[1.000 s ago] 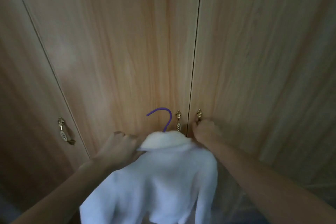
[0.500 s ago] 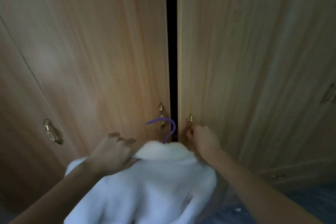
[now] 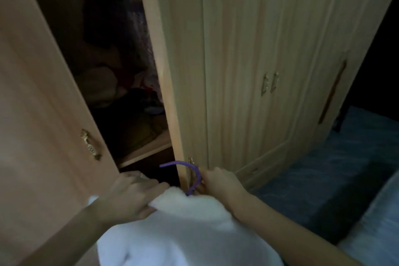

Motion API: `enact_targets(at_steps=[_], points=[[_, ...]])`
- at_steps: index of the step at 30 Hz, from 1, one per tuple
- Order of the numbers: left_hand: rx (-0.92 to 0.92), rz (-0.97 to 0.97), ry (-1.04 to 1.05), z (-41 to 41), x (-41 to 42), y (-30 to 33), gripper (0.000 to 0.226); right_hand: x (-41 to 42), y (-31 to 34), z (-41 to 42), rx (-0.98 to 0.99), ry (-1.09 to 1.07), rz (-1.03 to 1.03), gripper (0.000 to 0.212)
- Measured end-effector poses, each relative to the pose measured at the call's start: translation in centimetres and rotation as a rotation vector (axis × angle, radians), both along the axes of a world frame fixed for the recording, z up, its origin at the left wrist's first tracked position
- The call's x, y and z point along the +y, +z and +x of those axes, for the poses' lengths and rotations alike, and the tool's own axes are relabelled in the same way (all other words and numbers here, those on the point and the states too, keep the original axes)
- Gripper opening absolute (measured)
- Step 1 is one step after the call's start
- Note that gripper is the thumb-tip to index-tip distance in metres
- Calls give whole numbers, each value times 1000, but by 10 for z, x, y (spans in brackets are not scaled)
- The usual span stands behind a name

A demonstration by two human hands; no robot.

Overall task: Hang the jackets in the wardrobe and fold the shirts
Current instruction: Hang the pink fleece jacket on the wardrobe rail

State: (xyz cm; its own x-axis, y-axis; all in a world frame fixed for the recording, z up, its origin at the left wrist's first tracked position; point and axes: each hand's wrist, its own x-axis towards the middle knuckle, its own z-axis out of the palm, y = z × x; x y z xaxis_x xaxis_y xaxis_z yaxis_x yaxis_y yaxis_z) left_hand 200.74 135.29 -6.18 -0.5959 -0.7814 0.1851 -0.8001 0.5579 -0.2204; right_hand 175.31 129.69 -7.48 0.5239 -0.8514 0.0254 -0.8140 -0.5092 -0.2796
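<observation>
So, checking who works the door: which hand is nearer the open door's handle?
Right. The right hand is at the open door's handle, while the left hand grips the white jacket further left.

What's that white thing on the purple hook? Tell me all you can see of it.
It is a white jacket, soft and fleecy-looking, with a paler folded collar at the top. It sits on a hanger whose purple hook curves up out of the collar. The left hand grips it at the collar and shoulder; the right hand is beside the hook at the open wardrobe door. The body drapes down out of view.
</observation>
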Motion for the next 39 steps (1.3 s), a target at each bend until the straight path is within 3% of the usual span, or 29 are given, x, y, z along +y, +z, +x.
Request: enact_targets(at_steps=[6, 11, 14, 20, 24, 28, 30, 34, 39], points=[[6, -110, -317, -98, -21, 15, 45, -17, 5, -114, 58, -103, -35, 34], [-19, -125, -374, -157, -43, 21, 44, -59, 13, -192, 303, -112, 39, 30], [-6, -171, -369, -171, -52, 25, 35, -77, 22, -219, 429, -157, 47, 33], [6, -176, -322, -166, -65, 28, 29, -82, 39, -223, 472, -196, 15, 24], [81, -199, -241, -151, -66, 26, 43, -61, 41, -214, 571, -186, -133, 22], [156, -205, -108, -125, -65, 19, 34, -14, 44, -196, 648, -218, -123, 23], [169, -206, -53, -110, -61, 14, 35, 10, 43, -174, 585, -199, -131, 24], [190, -227, 21, -86, -50, 13, 33, 28, 43, -120, 184, -70, -210, 20], [216, -258, 226, -55, -38, 17, 41, -1, 35, -69, 51, -22, -313, 40]])
